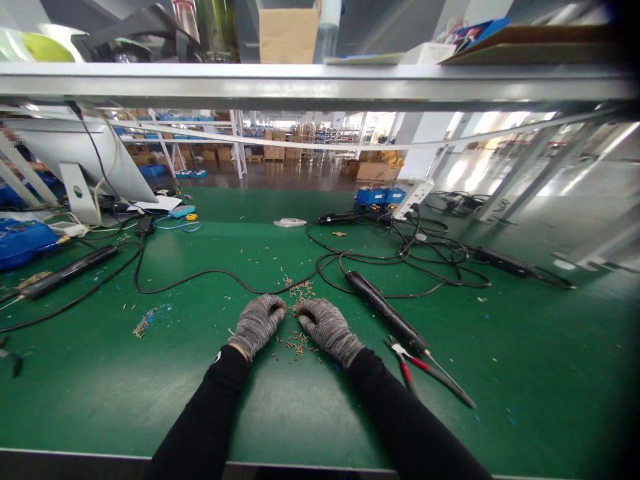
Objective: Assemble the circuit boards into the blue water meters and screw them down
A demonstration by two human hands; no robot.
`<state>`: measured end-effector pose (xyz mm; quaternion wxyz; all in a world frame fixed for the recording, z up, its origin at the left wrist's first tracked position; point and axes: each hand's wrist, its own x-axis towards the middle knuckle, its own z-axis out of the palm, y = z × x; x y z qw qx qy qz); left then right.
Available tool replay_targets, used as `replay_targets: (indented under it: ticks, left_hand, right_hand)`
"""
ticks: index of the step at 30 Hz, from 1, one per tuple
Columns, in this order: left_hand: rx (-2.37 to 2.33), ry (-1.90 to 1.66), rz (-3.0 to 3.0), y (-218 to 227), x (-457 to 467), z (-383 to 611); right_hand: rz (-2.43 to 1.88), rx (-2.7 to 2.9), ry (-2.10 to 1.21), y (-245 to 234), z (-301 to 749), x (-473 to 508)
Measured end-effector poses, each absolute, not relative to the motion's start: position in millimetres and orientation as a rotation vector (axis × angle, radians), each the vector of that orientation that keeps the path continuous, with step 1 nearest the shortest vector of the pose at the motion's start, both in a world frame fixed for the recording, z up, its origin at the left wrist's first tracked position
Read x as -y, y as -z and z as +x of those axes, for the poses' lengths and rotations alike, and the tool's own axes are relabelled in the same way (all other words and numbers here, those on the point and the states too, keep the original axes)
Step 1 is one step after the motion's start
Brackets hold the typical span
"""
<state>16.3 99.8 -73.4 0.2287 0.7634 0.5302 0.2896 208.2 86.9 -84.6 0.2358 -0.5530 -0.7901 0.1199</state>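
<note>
Gloved left hand (259,323) and right hand (329,328) are curling in beside tiny brass-coloured bits (301,347) on the tabletop (100,393), can't tell if either grip's pinching any.

Red-handled pliers (423,365) lie near right, beside a black-wrapped tool (385,310). A white power strip (414,199) sits far right, a monitor (100,157) far left.

I can't tell whether the left hand (257,325) or the right hand (327,328) pinches anything; their fingertips are tucked from my view. The brass-coloured pieces (299,345) around both are too small for me to identify. Right of the right hand, its sleeve (400,413) covers one handle end of the pliers (423,365). Far left of the hands, my view cuts off a blue case (23,243).
</note>
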Motion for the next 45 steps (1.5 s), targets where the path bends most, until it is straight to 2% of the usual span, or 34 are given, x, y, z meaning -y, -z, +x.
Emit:
replay_targets:
  ticks: [11,19,28,34,45]
  left_hand:
    - [-1.5,-0.652,2.278,81,-99,34]
    - [-1.547,-0.681,2.225,79,-100,41]
    - [-1.23,-0.728,2.063,62,-89,21]
    - [-1.328,-0.824,1.97,73,-97,16]
    - [-1.429,-0.781,2.001,78,-99,18]
  right_hand:
    - [-1.689,2.263,-0.233,76,202,-87]
    - [-1.768,2.274,-0.196,76,201,-87]
    - [-1.695,2.257,-0.214,78,209,-85]
    - [-1.608,2.304,-0.248,78,209,-85]
    - [-1.698,2.326,-0.254,69,203,-83]
